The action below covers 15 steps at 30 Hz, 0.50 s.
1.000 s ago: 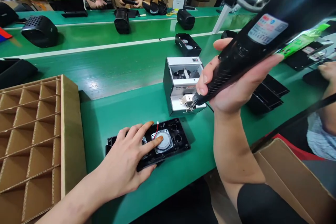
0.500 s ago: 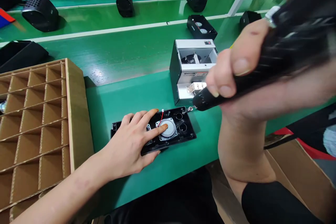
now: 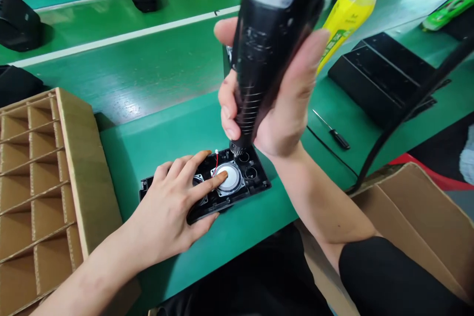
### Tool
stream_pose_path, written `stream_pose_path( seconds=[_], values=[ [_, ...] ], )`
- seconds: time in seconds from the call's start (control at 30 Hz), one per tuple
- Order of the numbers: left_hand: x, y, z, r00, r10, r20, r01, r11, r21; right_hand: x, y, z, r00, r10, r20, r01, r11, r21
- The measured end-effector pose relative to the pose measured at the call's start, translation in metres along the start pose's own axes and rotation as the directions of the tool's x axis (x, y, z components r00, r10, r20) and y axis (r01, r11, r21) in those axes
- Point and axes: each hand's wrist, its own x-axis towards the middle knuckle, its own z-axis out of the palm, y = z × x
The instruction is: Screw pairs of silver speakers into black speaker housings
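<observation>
At lower centre, our left hand [image 3: 176, 202] lies spread over the black casing [image 3: 260, 181], touching the speaker [image 3: 232, 181]; with our right hand [image 3: 287, 108] wrapped round the driver [image 3: 255, 69], we should press straight, without tilting.

Right grip [image 3: 283, 121] around screwdriver [image 3: 256, 66], speaker [image 3: 233, 182] beneath

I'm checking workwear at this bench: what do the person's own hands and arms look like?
Both hands are ungloved. The left hand has stains on two fingertips; the right hand has none that show. No watch or wristband shows. A black sleeve ends near the right elbow; the left forearm is bare.
</observation>
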Motion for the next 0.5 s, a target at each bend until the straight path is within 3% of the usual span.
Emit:
stream_pose_path(
  seconds=[0.27,0.5],
  values=[
    [0.003,0.003,-0.001,1.0,-0.008,-0.01,0.008,1.0,0.005,0.001,0.018,-0.002,0.996,-0.075,0.042,0.067,0.984,0.167],
    [0.003,0.0,0.0,1.0,0.016,-0.003,-0.016,0.999,0.033,-0.001,0.019,-0.004,0.996,0.033,0.084,-0.043,0.993,0.114]
  ],
)
